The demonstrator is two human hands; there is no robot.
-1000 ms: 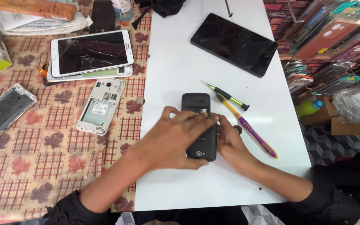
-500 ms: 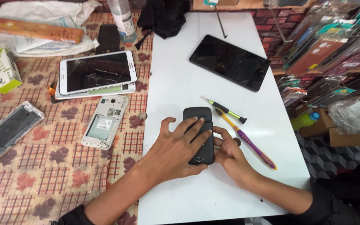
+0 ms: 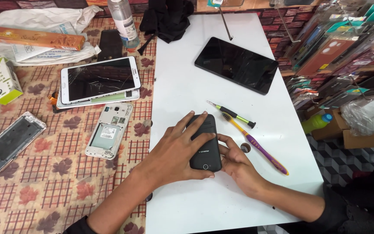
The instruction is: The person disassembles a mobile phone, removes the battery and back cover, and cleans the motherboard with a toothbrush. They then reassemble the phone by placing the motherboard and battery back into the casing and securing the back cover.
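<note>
The small black plastic phone (image 3: 205, 143) lies back-up on the white surface (image 3: 182, 86), at about six o'clock from the black tablet (image 3: 237, 64). It looks light, stiff and slick, best gripped along its long edges. The left hand (image 3: 176, 151) presses flat across its back; the right hand (image 3: 238, 164) pinches its right edge. Matte rounded shell, small round camera near its lower end.

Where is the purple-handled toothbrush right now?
In the head view, the toothbrush lies on the white board, just right of the black phone and beside the small screwdriver.
</note>
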